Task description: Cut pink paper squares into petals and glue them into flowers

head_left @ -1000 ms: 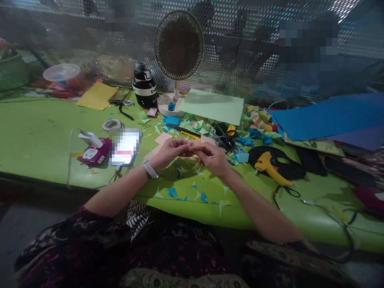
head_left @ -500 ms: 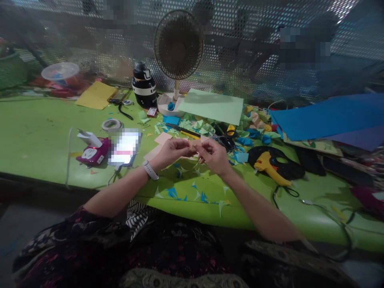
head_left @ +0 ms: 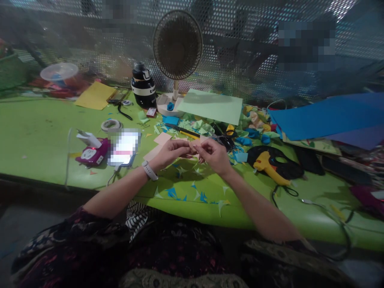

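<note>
Between my two hands, above the green table (head_left: 48, 132), is a small piece of peach paper (head_left: 195, 145). My left hand (head_left: 174, 153), with a pale watch strap at the wrist, pinches its left side between thumb and fingers. My right hand (head_left: 213, 156) grips the other side, thumb against the fingertips; the fingers cover most of the paper. A peach paper square (head_left: 163, 138) lies just beyond my left hand. Behind my right hand rest black-handled scissors (head_left: 225, 138), partly hidden. Blue and pale green paper scraps (head_left: 172, 193) are scattered below my hands.
Left of my hands are a lit phone (head_left: 124, 147), a purple power adapter (head_left: 95, 154) and a tape roll (head_left: 111, 125). A yellow glue gun (head_left: 270, 168) lies right. Behind stand a black bottle (head_left: 144, 88) and a fan (head_left: 178, 46); blue sheets (head_left: 324, 118) are at far right.
Both hands stay in nearly the same place. My left fingers have shifted slightly on the peach paper and look a little straighter. Everything else stays put.
</note>
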`<state>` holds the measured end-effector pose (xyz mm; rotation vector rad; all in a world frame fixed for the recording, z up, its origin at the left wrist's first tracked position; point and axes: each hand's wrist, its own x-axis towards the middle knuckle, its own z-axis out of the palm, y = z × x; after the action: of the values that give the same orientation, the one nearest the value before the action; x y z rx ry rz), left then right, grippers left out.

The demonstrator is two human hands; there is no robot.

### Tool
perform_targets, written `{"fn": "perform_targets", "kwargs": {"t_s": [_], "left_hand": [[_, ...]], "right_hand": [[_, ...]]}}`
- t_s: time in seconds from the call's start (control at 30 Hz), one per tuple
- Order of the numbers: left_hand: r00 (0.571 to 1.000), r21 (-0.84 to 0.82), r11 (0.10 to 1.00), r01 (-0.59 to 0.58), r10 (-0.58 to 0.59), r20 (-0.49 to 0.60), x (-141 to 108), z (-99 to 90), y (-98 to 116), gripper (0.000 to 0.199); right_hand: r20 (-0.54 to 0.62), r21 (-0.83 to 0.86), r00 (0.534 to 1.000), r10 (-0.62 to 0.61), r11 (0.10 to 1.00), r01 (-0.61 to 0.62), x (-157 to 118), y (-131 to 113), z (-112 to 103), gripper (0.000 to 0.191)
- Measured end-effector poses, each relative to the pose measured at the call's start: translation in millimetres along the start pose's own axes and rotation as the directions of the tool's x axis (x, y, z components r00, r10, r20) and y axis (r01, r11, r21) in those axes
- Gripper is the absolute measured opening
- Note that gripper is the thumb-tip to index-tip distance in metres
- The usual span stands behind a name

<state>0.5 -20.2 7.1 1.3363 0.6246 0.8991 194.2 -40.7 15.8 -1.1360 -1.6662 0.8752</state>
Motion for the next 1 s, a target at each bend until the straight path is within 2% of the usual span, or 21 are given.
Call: {"fn": "perform_targets", "kwargs": {"t_s": [0.17,0.63,1.0], "left_hand": [[1.000,-0.014,1.000,0.020,-0.020,-0.022,-0.4,1.6,1.3,0.019],[0.996,-0.033,0.997,0.070,-0.072,-0.044,-0.5,0.2,2.8,0.021],[1.000,0.044,0.999,0.008,-0.007,-0.022,-1.6,1.5,2.0,0.026]], "right_hand": [[0.000,-0.054,0.999,-0.034,0.998,0.034,0.4,4.7,-1.3,0.043],[0.065,-0.066,0.997,-0.045,0.997,0.049,2.2,3.3,-4.1,0.042],[0.081,-0.082,0.996,-0.033,0.996,0.039,0.6,4.6,-4.4,0.041]]}}
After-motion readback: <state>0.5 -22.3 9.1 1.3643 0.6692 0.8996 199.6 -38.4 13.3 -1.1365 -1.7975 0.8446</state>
